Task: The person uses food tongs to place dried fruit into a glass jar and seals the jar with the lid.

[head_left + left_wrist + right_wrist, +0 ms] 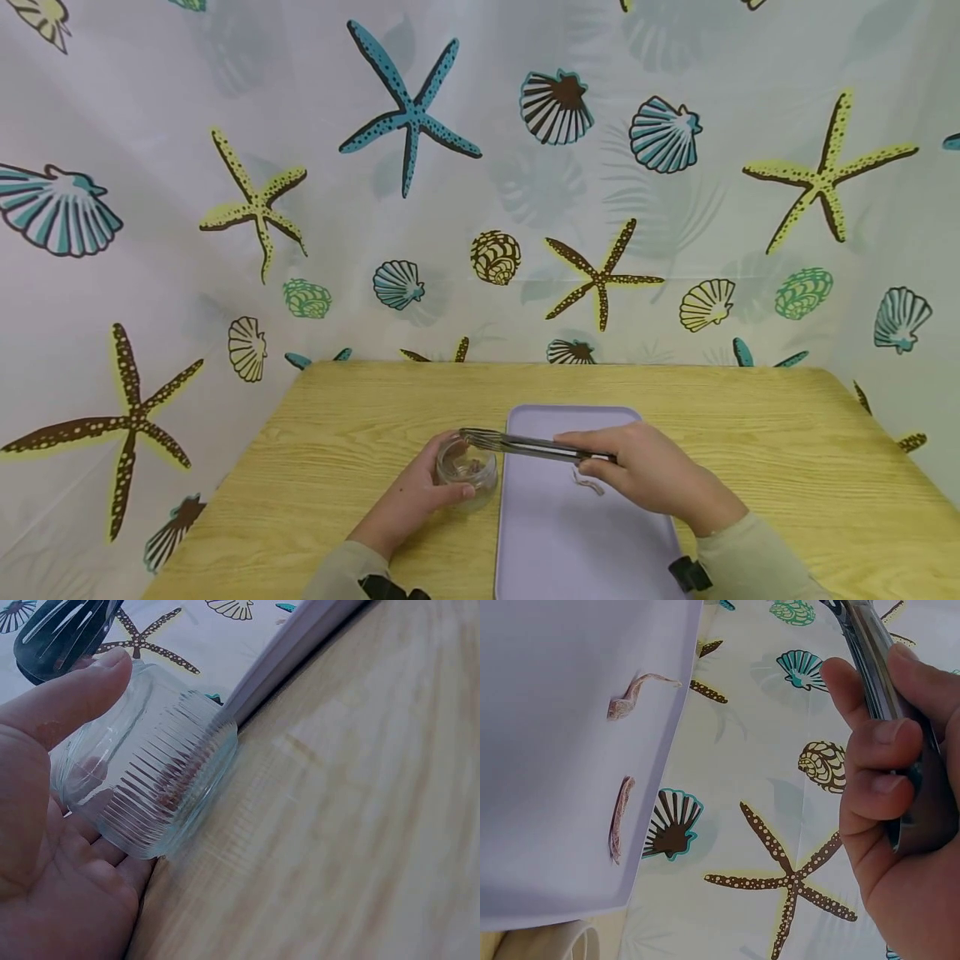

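My left hand [408, 500] grips a clear ribbed glass jar [480, 497], thumb on the near side, beside the left edge of a lilac tray [585, 554]. Reddish-brown bits [176, 784] lie at the jar's bottom. My right hand [652, 467] holds metal tongs [536, 447] by the handle, reaching leftward across the tray. Their slotted head [64, 637] overlaps the jar's mouth in the head view; whether it pinches anything I cannot tell. Two dried, twisted brownish strips lie on the tray: a bent one [622, 706] and a straighter one [619, 821].
The tray rests on a wood-grain table [360, 408]. Behind the table and along its sides hangs a white cloth [450, 208] printed with starfish and shells. Dark wrist straps [690, 575] sit over the beige sleeves.
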Available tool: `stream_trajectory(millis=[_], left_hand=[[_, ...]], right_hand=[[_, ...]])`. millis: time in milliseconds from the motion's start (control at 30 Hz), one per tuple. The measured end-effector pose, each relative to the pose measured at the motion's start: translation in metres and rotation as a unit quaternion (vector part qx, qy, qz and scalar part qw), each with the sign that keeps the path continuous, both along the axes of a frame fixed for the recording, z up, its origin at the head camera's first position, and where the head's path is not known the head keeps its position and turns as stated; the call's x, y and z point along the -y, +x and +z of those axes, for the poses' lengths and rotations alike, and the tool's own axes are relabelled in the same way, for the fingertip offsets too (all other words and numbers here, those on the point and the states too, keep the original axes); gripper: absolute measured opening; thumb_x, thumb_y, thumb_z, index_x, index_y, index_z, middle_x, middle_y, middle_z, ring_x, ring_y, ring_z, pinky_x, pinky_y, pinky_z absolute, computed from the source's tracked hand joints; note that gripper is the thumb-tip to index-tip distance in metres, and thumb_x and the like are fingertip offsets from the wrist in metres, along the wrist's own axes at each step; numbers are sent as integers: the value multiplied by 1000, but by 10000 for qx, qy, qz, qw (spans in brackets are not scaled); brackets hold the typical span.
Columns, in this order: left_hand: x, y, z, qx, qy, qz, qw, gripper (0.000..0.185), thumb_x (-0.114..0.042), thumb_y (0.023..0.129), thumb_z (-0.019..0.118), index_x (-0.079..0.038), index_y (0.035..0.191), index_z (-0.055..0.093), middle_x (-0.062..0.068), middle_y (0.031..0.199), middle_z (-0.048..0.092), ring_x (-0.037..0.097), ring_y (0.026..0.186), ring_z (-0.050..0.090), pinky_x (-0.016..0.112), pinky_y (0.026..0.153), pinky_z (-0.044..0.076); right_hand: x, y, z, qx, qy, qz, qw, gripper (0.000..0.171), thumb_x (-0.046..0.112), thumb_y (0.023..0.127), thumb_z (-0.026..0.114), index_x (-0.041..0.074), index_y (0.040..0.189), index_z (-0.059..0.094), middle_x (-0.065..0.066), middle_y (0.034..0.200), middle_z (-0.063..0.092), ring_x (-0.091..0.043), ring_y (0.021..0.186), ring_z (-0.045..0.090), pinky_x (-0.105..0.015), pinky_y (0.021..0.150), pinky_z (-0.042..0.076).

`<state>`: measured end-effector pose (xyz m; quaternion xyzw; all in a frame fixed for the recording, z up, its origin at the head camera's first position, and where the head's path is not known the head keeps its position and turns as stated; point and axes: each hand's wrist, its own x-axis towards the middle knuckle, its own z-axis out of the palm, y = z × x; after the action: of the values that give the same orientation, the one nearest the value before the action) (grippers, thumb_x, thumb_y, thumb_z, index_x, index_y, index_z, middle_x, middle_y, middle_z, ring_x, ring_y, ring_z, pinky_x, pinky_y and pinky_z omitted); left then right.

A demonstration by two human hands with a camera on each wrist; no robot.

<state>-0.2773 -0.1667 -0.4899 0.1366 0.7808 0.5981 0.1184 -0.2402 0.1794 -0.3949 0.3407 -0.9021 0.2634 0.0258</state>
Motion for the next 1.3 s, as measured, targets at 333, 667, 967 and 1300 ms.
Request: stream_trajectory(millis=[333, 667, 967, 1300], left_hand=[[0, 0, 0, 14, -9, 20, 10000, 93, -30, 84, 84, -15, 158, 30, 11, 154, 43, 29, 145, 35, 49, 117, 26], [0, 1, 2, -58, -32, -27, 10000, 85, -29, 85, 84, -17, 154, 37, 10, 154, 44, 29, 145, 34, 52, 118, 23], [0, -1, -1, -118, -64, -40, 9999, 89, -31, 84, 84, -16, 156, 34, 8, 154, 44, 28, 145, 34, 52, 119, 21], [0, 1, 1, -80, -91, -6, 9999, 85, -34, 85, 84, -20, 154, 37, 7, 153, 45, 27, 145, 33, 53, 119, 20]], right_hand=[[0, 0, 0, 62, 11, 8, 10000, 42, 36, 101, 62, 37, 143, 58, 20, 99, 68, -2, 69, 53, -28, 65, 44], [-4, 3, -1, 229, 18, -137, 9996, 42, 36, 100, 64, 36, 142, 59, 24, 100, 66, -3, 70, 51, -28, 63, 43], [-22, 9, -4, 295, 45, -428, 9986, 42, 36, 100, 65, 37, 141, 60, 24, 101, 66, -4, 74, 51, -28, 66, 43], [-52, 15, -12, 322, 78, -635, 9974, 42, 32, 99, 66, 31, 141, 62, 21, 102, 67, -3, 70, 50, -27, 65, 43]])
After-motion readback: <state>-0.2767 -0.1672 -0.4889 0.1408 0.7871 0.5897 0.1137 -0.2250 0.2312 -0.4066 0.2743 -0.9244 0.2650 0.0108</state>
